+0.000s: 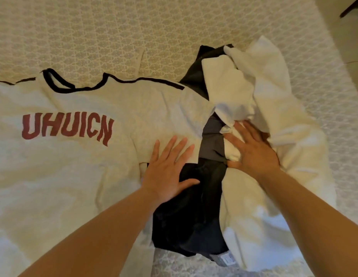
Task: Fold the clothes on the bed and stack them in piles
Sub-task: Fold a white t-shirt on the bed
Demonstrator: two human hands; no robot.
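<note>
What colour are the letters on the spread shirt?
Dark red letters on the cream shirt, seen in the head view.

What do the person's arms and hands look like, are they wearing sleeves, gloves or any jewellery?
Both forearms are bare up to the frame edge, with no sleeves in view. The left hand and right hand wear no gloves, and no rings, watch or bracelets show on the fingers or wrists.

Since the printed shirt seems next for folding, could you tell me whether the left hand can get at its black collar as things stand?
Probably yes. The left hand lies flat on the printed shirt already, and the black collar sits uncovered farther up the bed, with only bare shirt fabric between them.
</note>
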